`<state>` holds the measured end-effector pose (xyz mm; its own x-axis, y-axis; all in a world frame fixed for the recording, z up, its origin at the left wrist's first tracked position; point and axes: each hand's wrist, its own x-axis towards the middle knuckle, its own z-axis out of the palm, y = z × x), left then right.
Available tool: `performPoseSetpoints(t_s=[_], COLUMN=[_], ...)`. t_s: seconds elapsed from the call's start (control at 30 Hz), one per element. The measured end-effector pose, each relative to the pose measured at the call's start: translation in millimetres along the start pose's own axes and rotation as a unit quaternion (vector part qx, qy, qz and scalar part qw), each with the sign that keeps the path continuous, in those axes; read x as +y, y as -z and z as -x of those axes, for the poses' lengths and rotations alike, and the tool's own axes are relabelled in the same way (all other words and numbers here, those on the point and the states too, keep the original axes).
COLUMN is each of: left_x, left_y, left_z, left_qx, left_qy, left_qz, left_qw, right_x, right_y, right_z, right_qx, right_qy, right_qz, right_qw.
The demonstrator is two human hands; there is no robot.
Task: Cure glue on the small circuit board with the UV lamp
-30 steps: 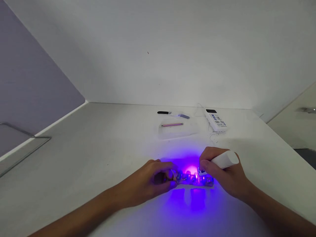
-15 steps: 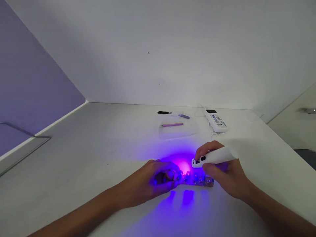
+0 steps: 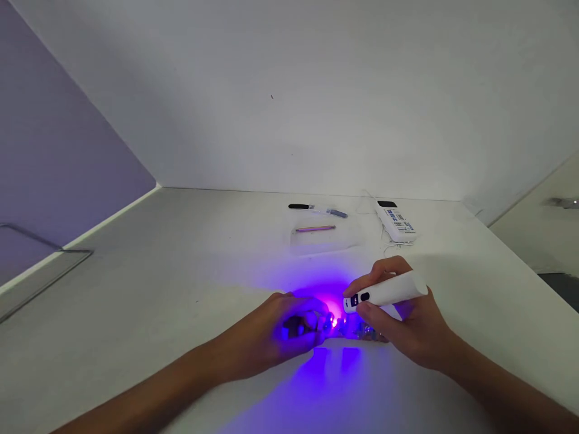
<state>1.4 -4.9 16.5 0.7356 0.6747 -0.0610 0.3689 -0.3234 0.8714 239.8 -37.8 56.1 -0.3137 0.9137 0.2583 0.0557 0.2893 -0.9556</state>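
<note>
On the smooth, white tabletop (image 3: 136,271), a low narrow strip (image 3: 375,335) with small, rounded, shiny pieces is placed in the near part, between the two hands. Its left end is pinched between the thumb and the bent fingers of the left hand (image 3: 280,328); the exact contact is partly hidden by violet glare. By the right hand (image 3: 416,331) a white lamp (image 3: 389,291) is held, with the thumb and the fingers closed around its slim body. The lamp is round at the wide end and is tilted down to the left, above the strip. On it a dark oval button and a small dark display are seen, but the marks cannot be read. Violet light is thrown on the strip, the left fingers and the tabletop.

Farther away, a thin pink stick (image 3: 315,228) with metallic tips is laid on a clear, flat sheet (image 3: 316,242). Just behind it, a slender tool (image 3: 298,207) with a black end and a grey-blue end is seen. To the right, a white block (image 3: 395,222) with rounded corners and a black panel is placed beside a thin white cable (image 3: 398,244). Blue and black printing is carried by the block, too small to be read.
</note>
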Motion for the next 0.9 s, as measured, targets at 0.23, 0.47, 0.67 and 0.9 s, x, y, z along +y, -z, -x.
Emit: performPoseSetpoints(t_s=[0.23, 0.47, 0.67, 0.9], left_x=[-3.4, -8.3, -6.7, -6.3], left_y=[-1.2, -2.5, -1.5, -1.7], left_z=[0.5, 0.5, 0.6, 1.3], left_qx=[0.003, 0.015, 0.011, 0.005], left_qy=[0.0, -0.01, -0.015, -0.014], left_qz=[-0.011, -0.017, -0.023, 0.012], left_qw=[1.0, 1.0, 1.0, 1.0], right_x=[0.1, 1.4, -0.2, 0.0], right_y=[0.8, -1.1, -1.5, -1.9], right_z=[1.3, 0.0, 0.8, 1.5], right_qx=[-0.028, 0.005, 0.001, 0.002], right_qy=[-0.007, -0.023, -0.037, -0.019], right_qz=[-0.004, 0.006, 0.017, 0.056], right_qw=[1.0, 1.0, 0.999, 0.998])
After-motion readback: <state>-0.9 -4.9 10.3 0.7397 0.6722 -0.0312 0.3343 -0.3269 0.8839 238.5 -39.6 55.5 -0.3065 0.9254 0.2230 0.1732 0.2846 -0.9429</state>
